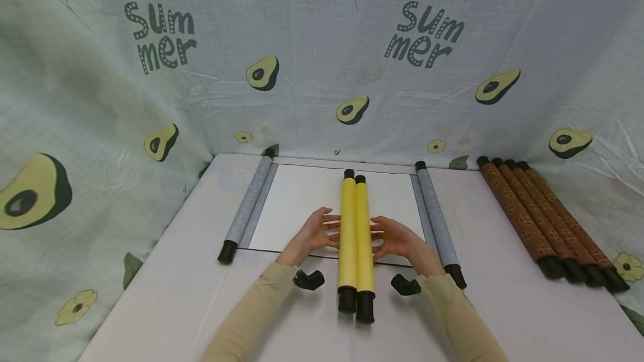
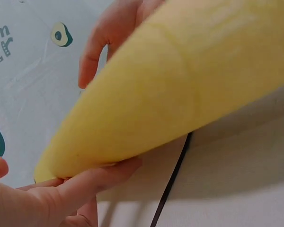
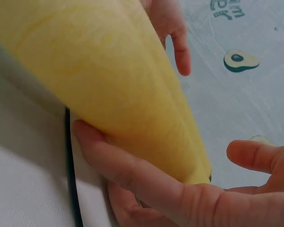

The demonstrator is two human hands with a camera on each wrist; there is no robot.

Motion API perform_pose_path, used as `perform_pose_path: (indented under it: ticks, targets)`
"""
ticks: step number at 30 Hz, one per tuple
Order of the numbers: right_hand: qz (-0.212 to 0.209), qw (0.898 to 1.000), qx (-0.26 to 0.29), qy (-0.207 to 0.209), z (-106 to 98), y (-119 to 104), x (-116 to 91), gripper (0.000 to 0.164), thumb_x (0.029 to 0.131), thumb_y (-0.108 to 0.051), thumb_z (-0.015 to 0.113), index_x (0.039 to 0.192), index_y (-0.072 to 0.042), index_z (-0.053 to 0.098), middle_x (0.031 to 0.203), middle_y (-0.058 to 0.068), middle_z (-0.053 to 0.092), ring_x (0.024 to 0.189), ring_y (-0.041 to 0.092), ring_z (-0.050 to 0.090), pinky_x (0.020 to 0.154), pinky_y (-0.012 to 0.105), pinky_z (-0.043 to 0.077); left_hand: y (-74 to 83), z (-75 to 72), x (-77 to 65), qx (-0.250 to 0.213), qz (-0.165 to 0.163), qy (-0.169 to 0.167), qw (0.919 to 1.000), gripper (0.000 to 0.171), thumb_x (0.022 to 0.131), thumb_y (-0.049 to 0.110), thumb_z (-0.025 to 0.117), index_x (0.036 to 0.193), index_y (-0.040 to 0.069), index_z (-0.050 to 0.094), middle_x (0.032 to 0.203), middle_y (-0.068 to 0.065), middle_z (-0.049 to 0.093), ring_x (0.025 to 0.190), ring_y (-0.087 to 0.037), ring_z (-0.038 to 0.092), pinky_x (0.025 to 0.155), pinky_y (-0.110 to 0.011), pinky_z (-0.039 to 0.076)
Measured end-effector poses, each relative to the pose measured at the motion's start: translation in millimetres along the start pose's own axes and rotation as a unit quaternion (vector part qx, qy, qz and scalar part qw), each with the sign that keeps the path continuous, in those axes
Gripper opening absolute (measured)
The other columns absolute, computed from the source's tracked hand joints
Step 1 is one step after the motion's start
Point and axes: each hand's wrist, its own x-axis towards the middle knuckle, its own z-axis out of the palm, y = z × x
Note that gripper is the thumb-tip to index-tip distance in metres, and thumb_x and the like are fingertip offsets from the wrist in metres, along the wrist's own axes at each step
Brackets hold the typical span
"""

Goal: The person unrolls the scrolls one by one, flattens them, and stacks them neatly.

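Two yellow rolls [image 1: 347, 228] [image 1: 365, 233] with black end caps lie side by side, lengthwise, between the hands and above a white panel [image 1: 297, 194]. From the left, my left hand [image 1: 320, 230] reaches its spread fingers to the rolls. My right hand [image 1: 394, 237] does the same from the right. In the left wrist view, the left fingers [image 2: 99, 179] lie under the yellow surface with the thumb apart from it. The right fingers [image 3: 132, 172] likewise support a roll from below in the right wrist view, thumb raised away. Parts of the fingertips are hidden behind the rolls.
Grey rolls with black ends flank the panel, one at its left [image 1: 250, 205] and one at its right [image 1: 439, 217]. Several brown patterned rolls [image 1: 523, 217] lie together on the right of the white table [image 1: 503, 317]. An avocado-print cloth [image 1: 302, 27] hangs behind.
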Motion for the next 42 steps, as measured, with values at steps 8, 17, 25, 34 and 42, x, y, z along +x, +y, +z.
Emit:
perform_pose_path:
  ticks: [8, 17, 25, 34, 42]
  targets:
    - [-0.022, 0.999, 0.031, 0.015, -1, 1, -2, 0.057, 0.096, -0.033, 0.028, 0.141, -0.003, 0.007, 0.142, 0.021, 0.01, 0.112, 0.038, 0.037, 0.074, 0.045, 0.049, -1.6, 4.7, 2.2, 0.042, 0.0, 0.002, 0.9991, 0.046, 0.091, 0.027, 0.04, 0.13, 0.004, 0.036, 0.122, -0.025, 0.041, 0.096, -0.028, 0.051, 0.067, -0.035, 0.048]
    - [-0.053, 0.997, -0.018, 0.05, 0, -1, -2, 0.051, 0.095, -0.033, 0.035, 0.137, -0.007, 0.021, 0.139, 0.022, 0.022, 0.106, 0.037, 0.05, 0.077, 0.045, 0.051, 2.9, 7.8, 0.0, 0.085, 0.013, -0.034, 0.9957, 0.049, 0.092, 0.031, 0.038, 0.135, 0.008, 0.03, 0.115, -0.022, 0.047, 0.082, -0.024, 0.055, 0.058, -0.03, 0.048]
    - [-0.101, 0.984, -0.1, 0.11, 7, -8, -6, 0.055, 0.093, -0.036, 0.038, 0.137, -0.005, 0.026, 0.137, 0.023, 0.031, 0.095, 0.031, 0.058, 0.078, 0.039, 0.051, 6.5, 9.4, -3.4, 0.142, 0.062, -0.054, 0.9865, 0.047, 0.091, 0.032, 0.041, 0.131, 0.01, 0.032, 0.1, -0.013, 0.05, 0.071, -0.019, 0.061, 0.059, -0.03, 0.051]
    - [-0.111, 0.964, -0.169, 0.173, 20, -12, -11, 0.069, 0.087, -0.04, 0.051, 0.135, 0.002, 0.025, 0.13, 0.024, 0.038, 0.104, 0.037, 0.056, 0.078, 0.038, 0.051, 13.8, 10.6, -14.9, 0.193, 0.092, -0.077, 0.9739, 0.043, 0.093, 0.035, 0.04, 0.127, 0.009, 0.035, 0.112, -0.021, 0.052, 0.074, -0.022, 0.064, 0.061, -0.034, 0.053]
    - [-0.126, 0.95, -0.21, 0.194, 30, -9, -12, 0.072, 0.081, -0.035, 0.062, 0.131, 0.003, 0.027, 0.124, 0.023, 0.043, 0.096, 0.027, 0.058, 0.074, 0.038, 0.051, 13.8, 14.8, -25.8, 0.237, 0.108, -0.061, 0.9636, 0.047, 0.089, 0.044, 0.045, 0.12, 0.009, 0.036, 0.108, -0.021, 0.054, 0.067, -0.019, 0.064, 0.058, -0.032, 0.053]
